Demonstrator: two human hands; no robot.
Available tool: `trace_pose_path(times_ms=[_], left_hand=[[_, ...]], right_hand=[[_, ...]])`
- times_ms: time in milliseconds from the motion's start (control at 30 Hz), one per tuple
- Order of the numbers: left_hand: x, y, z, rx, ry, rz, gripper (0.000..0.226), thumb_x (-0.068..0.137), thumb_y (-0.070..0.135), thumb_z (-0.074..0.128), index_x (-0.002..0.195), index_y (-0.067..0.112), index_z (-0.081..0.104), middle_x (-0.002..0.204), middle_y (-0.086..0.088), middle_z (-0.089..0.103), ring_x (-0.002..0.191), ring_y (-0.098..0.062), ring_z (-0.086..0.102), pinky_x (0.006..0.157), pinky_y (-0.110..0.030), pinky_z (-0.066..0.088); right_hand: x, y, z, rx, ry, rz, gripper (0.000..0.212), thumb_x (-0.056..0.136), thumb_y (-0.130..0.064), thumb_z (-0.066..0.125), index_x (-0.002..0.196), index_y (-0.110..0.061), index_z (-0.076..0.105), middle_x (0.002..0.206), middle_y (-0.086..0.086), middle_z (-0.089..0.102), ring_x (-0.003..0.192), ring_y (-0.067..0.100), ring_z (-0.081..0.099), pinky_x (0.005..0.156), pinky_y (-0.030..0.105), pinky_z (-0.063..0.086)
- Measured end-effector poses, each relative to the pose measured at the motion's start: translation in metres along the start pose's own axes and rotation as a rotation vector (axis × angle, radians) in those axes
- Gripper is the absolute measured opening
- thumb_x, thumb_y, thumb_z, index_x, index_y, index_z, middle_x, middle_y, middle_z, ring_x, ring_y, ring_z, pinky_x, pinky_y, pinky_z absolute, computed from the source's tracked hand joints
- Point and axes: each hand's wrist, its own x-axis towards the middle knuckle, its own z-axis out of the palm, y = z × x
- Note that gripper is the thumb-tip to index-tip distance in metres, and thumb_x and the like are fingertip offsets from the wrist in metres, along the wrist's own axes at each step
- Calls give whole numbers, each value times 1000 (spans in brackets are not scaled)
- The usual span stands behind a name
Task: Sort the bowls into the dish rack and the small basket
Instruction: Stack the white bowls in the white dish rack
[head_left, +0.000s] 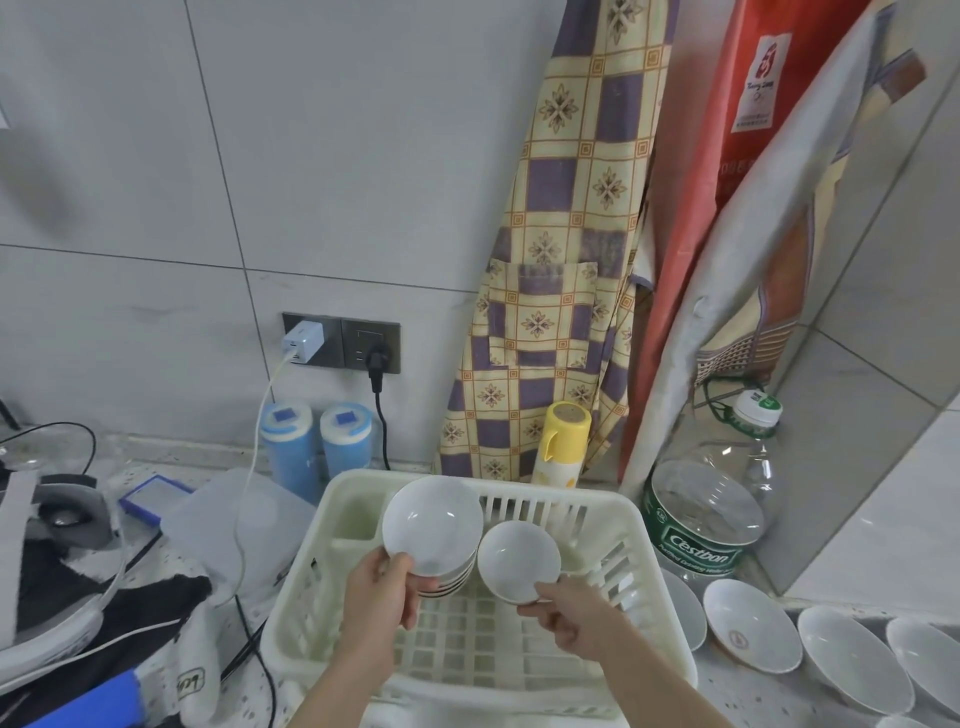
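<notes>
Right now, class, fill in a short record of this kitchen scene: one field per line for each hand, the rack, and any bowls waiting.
left hand: holds a stack of white bowls by the rim
right hand: holds a single small white bowl
dish rack: cream plastic, under both hands
waiting bowls: row leaning on the counter, right of the rack
water bottle: behind that row

Glossy white ceramic bowls (434, 525), a matt cream plastic dish rack (644, 613), a speckled stone counter (753, 696).

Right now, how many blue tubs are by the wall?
2: the left tub and the right tub stand side by side under the wall socket.
</notes>
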Motion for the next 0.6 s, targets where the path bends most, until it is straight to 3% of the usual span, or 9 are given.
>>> trace_pose_path(times_ms=[167,300,467,600], left_hand=[[0,0,1,15,3,13,20,89,5,49,100,14,63,68,-18,74,35,-13,37,42,-24,34],[-2,1,1,25,36,30,19,88,4,48,96,13,63,66,-17,73,32,-12,36,42,-24,34],[-4,3,2,20,54,45,20,88,3,46,96,11,64,65,-16,73,30,-11,34,40,-24,33],[-6,4,3,32,42,40,21,89,3,46,97,14,63,65,-16,73,30,-11,34,38,-23,33]], right_hand=[[-2,3,0,-103,-4,-56,11,98,-19,54,108,-15,53,96,16,74,41,8,42,32,15,18],[-9,2,0,-188,110,-95,12,93,-32,60,97,-22,55,78,11,76,37,8,34,34,16,20],[-11,1,-2,-219,224,-114,15,89,-20,59,91,-5,61,60,11,72,35,12,31,34,17,21],[-12,2,0,-255,208,-147,7,88,-11,55,91,-11,62,66,6,72,37,11,31,35,17,20]])
